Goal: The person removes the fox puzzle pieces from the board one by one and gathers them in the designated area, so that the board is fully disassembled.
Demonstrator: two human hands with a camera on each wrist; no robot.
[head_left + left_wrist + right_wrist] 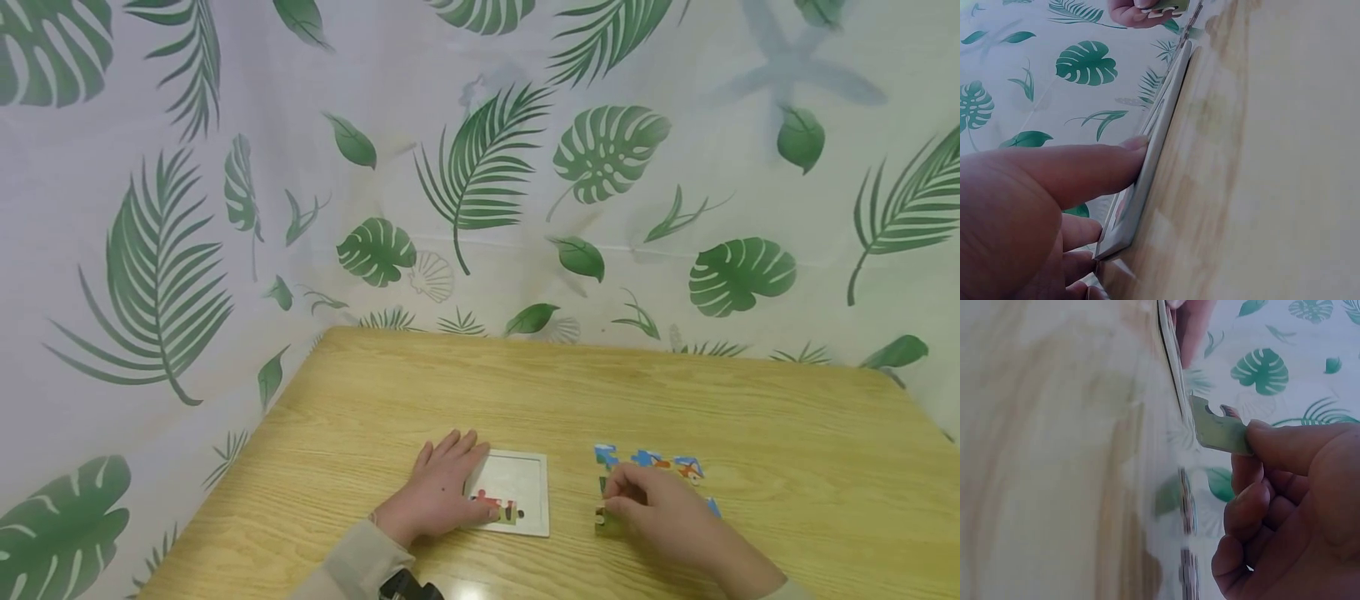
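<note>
My left hand (441, 493) lies with its fingers extended over the left side of a white puzzle tray (528, 471). Its thumb rests on a few joined pieces (510, 511), red and green, in the lower part of the tray. In the left wrist view the thumb (1097, 167) presses at the tray's edge (1157, 153). To the right, my right hand (663, 507) pinches a green puzzle piece (1219, 429) between thumb and fingertips. That piece is tilted up off the table in the right wrist view, with a notch in its upper edge.
Loose blue and orange pieces (688, 468) lie behind the right hand, and another blue piece (713, 507) shows beside it. Some are partly hidden by that hand. The wooden table (450, 383) meets a leaf-printed curtain (510, 283) at its back and left.
</note>
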